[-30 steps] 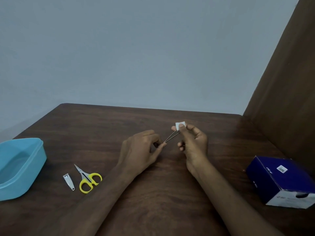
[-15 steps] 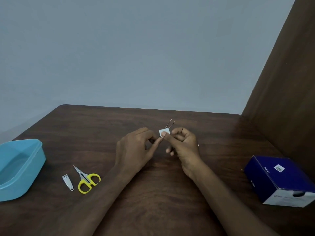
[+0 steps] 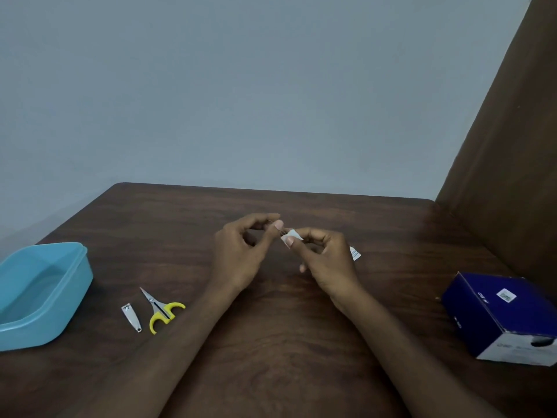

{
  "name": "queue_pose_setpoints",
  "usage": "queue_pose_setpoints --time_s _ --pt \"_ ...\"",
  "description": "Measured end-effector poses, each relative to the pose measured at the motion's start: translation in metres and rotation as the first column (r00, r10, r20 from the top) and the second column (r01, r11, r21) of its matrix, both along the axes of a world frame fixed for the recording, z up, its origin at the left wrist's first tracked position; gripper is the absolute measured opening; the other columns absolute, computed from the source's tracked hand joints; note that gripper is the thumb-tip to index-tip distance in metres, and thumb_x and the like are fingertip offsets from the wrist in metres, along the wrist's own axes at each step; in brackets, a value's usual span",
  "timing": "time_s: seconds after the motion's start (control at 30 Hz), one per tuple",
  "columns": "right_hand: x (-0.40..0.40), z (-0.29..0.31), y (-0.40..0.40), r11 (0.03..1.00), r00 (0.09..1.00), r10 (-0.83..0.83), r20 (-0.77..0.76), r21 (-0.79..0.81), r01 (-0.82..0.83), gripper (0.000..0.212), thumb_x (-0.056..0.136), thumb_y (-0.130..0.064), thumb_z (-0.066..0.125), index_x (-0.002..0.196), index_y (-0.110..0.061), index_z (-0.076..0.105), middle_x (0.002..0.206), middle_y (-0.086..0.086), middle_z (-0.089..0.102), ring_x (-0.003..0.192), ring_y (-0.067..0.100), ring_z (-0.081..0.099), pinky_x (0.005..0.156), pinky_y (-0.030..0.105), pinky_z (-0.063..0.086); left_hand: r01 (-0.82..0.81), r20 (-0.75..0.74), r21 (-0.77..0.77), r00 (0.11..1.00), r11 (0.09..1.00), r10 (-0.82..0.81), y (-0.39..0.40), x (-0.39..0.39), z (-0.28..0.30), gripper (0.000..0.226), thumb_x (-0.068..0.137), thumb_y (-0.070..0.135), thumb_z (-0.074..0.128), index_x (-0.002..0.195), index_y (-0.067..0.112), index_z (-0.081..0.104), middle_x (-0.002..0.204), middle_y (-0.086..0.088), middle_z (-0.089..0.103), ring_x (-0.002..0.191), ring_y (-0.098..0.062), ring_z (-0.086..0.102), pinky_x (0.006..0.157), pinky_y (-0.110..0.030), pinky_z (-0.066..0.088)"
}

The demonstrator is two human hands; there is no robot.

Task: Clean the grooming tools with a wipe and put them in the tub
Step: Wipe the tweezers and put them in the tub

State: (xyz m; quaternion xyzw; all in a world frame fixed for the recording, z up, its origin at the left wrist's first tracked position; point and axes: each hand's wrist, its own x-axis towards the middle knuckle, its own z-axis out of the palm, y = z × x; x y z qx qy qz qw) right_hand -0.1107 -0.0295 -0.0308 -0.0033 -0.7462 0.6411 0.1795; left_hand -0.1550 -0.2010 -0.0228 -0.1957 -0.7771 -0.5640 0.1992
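Head view, hands: I see L hand (image 3: 241, 254) pinching thin tweezers (image 3: 281, 234), mostly hidden; R hand (image 3: 327, 260) pinches wipe (image 3: 291, 236) round them, prob. to rub metal.
Around: tub (image 3: 45, 291) far L; clipper (image 3: 131, 317), scissors (image 3: 161, 310) beside it, unwiped I'd say; blue box (image 3: 506, 318) R; nothing blocks path.

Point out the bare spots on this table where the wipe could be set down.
Free: the far strip of table behind both hands; the stretch between the right hand and the blue box; the near edge between the forearms. Crowded: the left side, where nail clipper and scissors lie beside the tub.
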Motion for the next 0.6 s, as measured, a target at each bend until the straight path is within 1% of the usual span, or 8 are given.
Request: queue_pose_setpoints --time_s 0.13,0.2,0.3,0.37,0.43,0.47,0.53,0.6 --pt "0.002 0.004 0.003 1.000 0.999 0.029 0.014 0.003 -0.030 0.013 0.096 -0.018 0.079 0.104 -0.028 0.083 0.094 -0.002 0.083 0.050 0.012 0.056 0.048 0.018 0.040 0.053 -0.009 0.047 0.999 0.998 -0.052 0.000 -0.004 -0.002 0.007 0.095 0.037 0.080 0.094 0.032 0.084 0.087 0.020 0.079 0.072 -0.006 0.071 0.060 -0.021 0.049" --pt "0.003 0.005 0.005 0.999 0.999 0.050 0.015 -0.011 -0.050 0.017 0.098 -0.016 0.076 0.109 -0.027 0.082 0.096 -0.002 0.083 0.049 0.010 0.054 0.046 0.018 0.036 0.052 0.044 0.116 0.997 0.992 -0.058 0.000 -0.011 -0.006 0.007 0.094 0.037 0.081 0.093 0.031 0.084 0.082 0.013 0.079 0.070 -0.009 0.070 0.063 -0.031 0.053" --pt "0.003 0.006 0.005 0.998 0.998 0.054 0.016 -0.045 -0.053 0.016 0.100 -0.012 0.073 0.112 -0.020 0.080 0.101 -0.003 0.083 0.047 0.008 0.053 0.044 0.020 0.034 0.106 0.083 0.230 0.988 0.967 -0.128 0.002 -0.014 -0.008 0.008 0.095 0.033 0.081 0.094 0.026 0.085 0.084 0.004 0.081 0.080 -0.031 0.074 0.075 -0.051 0.059" --pt "0.003 0.008 0.004 0.997 1.000 0.022 0.004 -0.078 -0.022 0.010 0.096 -0.012 0.078 0.105 -0.014 0.082 0.100 -0.001 0.083 0.047 0.006 0.054 0.044 0.017 0.037 0.157 0.090 0.244 0.979 0.957 -0.184 0.004 -0.013 -0.007 0.007 0.095 0.029 0.080 0.094 0.023 0.085 0.088 0.002 0.082 0.087 -0.037 0.074 0.081 -0.057 0.058" --pt "0.004 0.008 0.004 0.996 1.000 0.000 -0.007 -0.093 -0.001 0.009 0.091 -0.013 0.083 0.100 -0.012 0.083 0.091 0.002 0.081 0.048 0.006 0.054 0.045 0.015 0.038 0.196 0.087 0.249 0.971 0.948 -0.224 0.005 -0.011 -0.007 0.006 0.096 0.027 0.080 0.092 0.023 0.085 0.091 0.003 0.082 0.090 -0.039 0.074 0.085 -0.059 0.057" --pt "0.004 0.008 0.004 0.996 1.000 0.002 -0.004 -0.084 -0.002 0.010 0.091 -0.015 0.083 0.101 -0.013 0.084 0.091 0.002 0.081 0.048 0.007 0.054 0.045 0.015 0.038 0.198 0.086 0.251 0.970 0.947 -0.226 0.004 -0.012 -0.006 0.006 0.096 0.027 0.080 0.093 0.023 0.085 0.092 0.003 0.083 0.092 -0.039 0.075 0.087 -0.060 0.058" --pt "0.003 0.008 0.008 0.997 0.999 0.031 0.012 -0.069 -0.030 0.011 0.094 -0.017 0.081 0.104 -0.015 0.083 0.102 -0.004 0.083 0.048 0.009 0.055 0.045 0.018 0.037 0.181 0.101 0.277 0.971 0.944 -0.216 0.004 -0.012 -0.005 0.007 0.096 0.025 0.079 0.096 0.020 0.085 0.093 0.000 0.083 0.095 -0.037 0.076 0.091 -0.058 0.059" --pt "0.003 0.008 0.012 0.994 0.995 0.093 0.026 -0.068 -0.091 0.014 0.097 -0.015 0.076 0.110 -0.018 0.081 0.109 -0.005 0.082 0.049 0.008 0.056 0.046 0.019 0.037 0.155 0.133 0.326 0.969 0.933 -0.207 0.005 -0.011 -0.003 0.008 0.098 0.020 0.077 0.099 0.017 0.084 0.094 0.000 0.083 0.097 -0.028 0.077 0.095 -0.048 0.060"
